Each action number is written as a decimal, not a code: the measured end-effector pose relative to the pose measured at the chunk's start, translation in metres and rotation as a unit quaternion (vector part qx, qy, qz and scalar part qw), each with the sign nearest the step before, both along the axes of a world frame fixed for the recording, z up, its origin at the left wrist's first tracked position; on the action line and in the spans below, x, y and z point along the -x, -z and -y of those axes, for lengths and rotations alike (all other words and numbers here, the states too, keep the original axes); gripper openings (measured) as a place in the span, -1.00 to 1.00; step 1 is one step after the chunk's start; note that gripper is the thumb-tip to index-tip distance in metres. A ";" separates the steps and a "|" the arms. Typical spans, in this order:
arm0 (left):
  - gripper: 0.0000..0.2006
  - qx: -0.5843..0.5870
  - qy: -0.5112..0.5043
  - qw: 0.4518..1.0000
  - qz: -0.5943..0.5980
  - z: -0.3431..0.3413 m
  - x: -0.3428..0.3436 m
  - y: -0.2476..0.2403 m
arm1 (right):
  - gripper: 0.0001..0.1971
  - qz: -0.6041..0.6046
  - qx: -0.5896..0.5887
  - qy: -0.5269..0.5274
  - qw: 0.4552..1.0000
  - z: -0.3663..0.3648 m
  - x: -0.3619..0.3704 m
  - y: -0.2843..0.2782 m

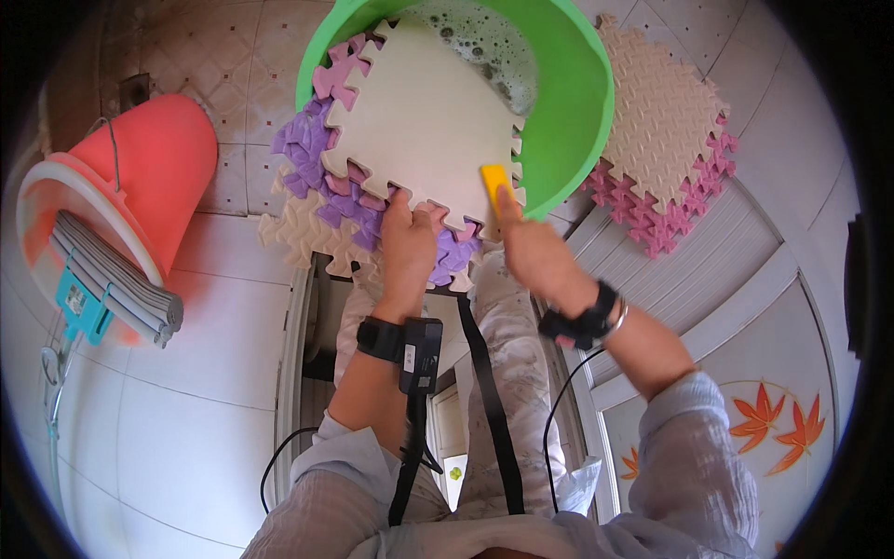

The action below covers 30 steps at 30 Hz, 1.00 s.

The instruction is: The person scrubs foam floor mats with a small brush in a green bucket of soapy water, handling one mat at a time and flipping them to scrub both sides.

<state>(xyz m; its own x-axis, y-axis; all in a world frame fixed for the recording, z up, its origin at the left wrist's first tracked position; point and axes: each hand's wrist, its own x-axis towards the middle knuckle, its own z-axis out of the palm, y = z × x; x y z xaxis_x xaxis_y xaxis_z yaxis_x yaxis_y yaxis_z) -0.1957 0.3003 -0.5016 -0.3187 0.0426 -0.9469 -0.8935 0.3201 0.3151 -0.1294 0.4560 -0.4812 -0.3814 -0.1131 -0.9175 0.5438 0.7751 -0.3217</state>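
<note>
A cream foam puzzle mat with toothed edges leans over a green basin, smooth side up. Under it lie purple, pink and cream mats, stacked across the basin's near rim and above my knees. My left hand grips the near edge of the mats, thumb on top and the other fingers partly hidden. In my right hand is a small yellow block, pressed against the right side of the cream mat. Its underside is hidden, so its exact kind cannot be made out.
Soapy water with bubbles shows in the basin. On the right, a stack of cream and pink mats stands by a grey-white panel with leaf pictures. A red bucket and a grey sponge mop are at left.
</note>
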 end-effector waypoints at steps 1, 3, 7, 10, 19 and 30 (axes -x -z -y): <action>-0.61 0.008 0.007 1.000 -0.001 0.002 0.004 -0.001 | -0.35 -0.005 0.026 0.023 0.999 0.013 0.007 -0.014; -0.64 0.006 -0.028 1.000 -0.003 -0.005 -0.001 0.004 | -0.33 -0.042 0.045 0.062 0.996 0.031 0.012 -0.022; -0.72 -0.053 -0.040 0.998 -0.012 0.006 -0.006 0.015 | -0.28 -0.183 0.096 0.068 0.976 0.039 0.042 0.006; -0.69 -0.103 -0.066 0.992 -0.009 0.012 0.002 0.012 | -0.32 -0.227 0.226 0.105 0.942 0.036 0.078 0.031; -0.65 -0.030 -0.188 0.977 0.092 0.002 0.007 0.000 | -0.37 -0.246 0.147 -0.024 0.958 -0.014 -0.018 0.016; -0.70 -0.143 -0.181 0.973 0.024 0.019 -0.002 0.010 | -0.31 -0.309 0.221 -0.033 0.924 0.024 0.070 0.033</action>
